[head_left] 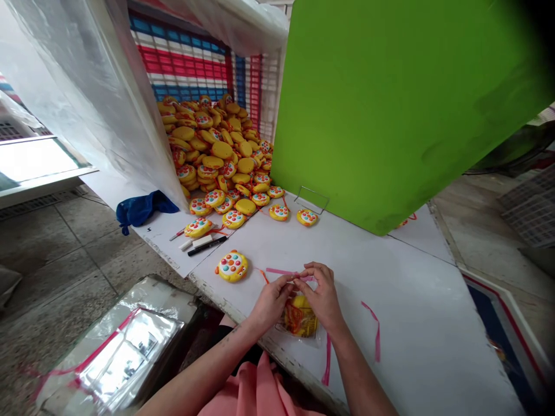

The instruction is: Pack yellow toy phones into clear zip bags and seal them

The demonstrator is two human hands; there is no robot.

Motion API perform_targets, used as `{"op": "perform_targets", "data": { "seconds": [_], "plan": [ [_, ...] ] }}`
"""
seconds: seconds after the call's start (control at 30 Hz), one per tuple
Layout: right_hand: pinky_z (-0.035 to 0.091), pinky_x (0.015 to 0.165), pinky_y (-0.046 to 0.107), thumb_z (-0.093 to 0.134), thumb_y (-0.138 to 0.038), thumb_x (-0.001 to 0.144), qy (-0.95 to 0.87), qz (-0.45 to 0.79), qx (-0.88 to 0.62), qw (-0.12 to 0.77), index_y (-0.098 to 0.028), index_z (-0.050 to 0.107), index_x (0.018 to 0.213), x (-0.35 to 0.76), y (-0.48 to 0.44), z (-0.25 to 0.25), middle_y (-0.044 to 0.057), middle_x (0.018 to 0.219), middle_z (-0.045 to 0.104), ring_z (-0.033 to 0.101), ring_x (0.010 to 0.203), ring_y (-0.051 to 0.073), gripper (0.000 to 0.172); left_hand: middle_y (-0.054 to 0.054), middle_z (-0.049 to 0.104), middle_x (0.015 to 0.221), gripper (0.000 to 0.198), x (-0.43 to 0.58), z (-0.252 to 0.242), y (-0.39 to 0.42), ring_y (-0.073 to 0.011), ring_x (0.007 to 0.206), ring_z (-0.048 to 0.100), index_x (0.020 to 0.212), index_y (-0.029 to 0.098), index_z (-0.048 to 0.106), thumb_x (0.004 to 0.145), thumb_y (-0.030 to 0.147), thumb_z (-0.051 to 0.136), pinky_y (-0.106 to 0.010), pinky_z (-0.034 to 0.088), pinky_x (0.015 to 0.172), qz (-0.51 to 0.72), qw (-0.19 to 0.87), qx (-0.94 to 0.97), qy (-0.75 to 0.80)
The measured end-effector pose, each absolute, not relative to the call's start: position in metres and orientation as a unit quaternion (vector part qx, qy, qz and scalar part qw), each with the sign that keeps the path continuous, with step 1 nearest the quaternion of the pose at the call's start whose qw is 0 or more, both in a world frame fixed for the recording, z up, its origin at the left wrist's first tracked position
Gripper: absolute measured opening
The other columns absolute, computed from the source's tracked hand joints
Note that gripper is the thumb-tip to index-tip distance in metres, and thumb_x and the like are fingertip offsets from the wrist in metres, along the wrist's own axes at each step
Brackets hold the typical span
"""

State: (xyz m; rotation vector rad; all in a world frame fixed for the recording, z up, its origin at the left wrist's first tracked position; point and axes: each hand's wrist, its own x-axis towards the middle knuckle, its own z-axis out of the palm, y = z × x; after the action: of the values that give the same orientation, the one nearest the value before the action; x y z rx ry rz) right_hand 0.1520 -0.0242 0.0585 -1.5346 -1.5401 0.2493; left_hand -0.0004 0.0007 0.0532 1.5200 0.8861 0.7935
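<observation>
A clear plastic bag point(304, 326) with a yellow toy and an orange cord inside lies on the white table in front of me. My left hand point(272, 301) pinches its upper edge from the left. From the right, my right hand point(323, 296) pinches the same edge, its fingertips nearly meeting the left ones. A pink strip point(277, 271) runs just behind my fingers; whether it is joined to the bag is hard to see. To the left of my hands lies a yellow animal-shaped toy point(232, 266) with coloured dots, its orange cord reaching toward my left hand.
A heap of yellow toys point(221, 151) spills from a plastic-draped crate at the back left. A green board point(381, 110) stands behind the table. Loose pink strips point(376, 332) lie at right. Markers point(207, 246) and a blue cloth point(145, 209) lie left. Clear bags point(130, 352) rest on a box lower left.
</observation>
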Motion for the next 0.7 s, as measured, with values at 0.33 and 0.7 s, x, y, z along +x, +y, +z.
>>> {"op": "perform_targets", "data": {
  "seconds": [0.33, 0.7],
  "plan": [
    [0.038, 0.093, 0.042, 0.048, -0.032, 0.09, -0.649, 0.092, -0.607, 0.449, -0.022, 0.053, 0.085, 0.151, -0.025, 0.052, 0.007, 0.103, 0.058, 0.049, 0.104, 0.022, 0.012, -0.005, 0.072, 0.094, 0.033, 0.001, 0.052, 0.001, -0.0165, 0.082, 0.065, 0.114, 0.02, 0.062, 0.09, 0.032, 0.044, -0.027, 0.05, 0.075, 0.323, 0.583, 0.648, 0.368],
    [0.036, 0.084, 0.059, 0.046, -0.052, 0.073, -0.4, -0.051, -0.838, 0.367, -0.02, 0.059, 0.066, 0.307, -0.098, 0.004, 0.018, 0.078, 0.062, 0.054, 0.088, 0.037, 0.034, -0.011, 0.068, 0.1, 0.034, -0.001, 0.017, 0.013, -0.0156, 0.078, 0.066, 0.111, 0.015, 0.054, 0.085, 0.037, 0.053, -0.028, 0.051, 0.07, 0.323, 0.699, 0.485, 0.414]
  ]
}}
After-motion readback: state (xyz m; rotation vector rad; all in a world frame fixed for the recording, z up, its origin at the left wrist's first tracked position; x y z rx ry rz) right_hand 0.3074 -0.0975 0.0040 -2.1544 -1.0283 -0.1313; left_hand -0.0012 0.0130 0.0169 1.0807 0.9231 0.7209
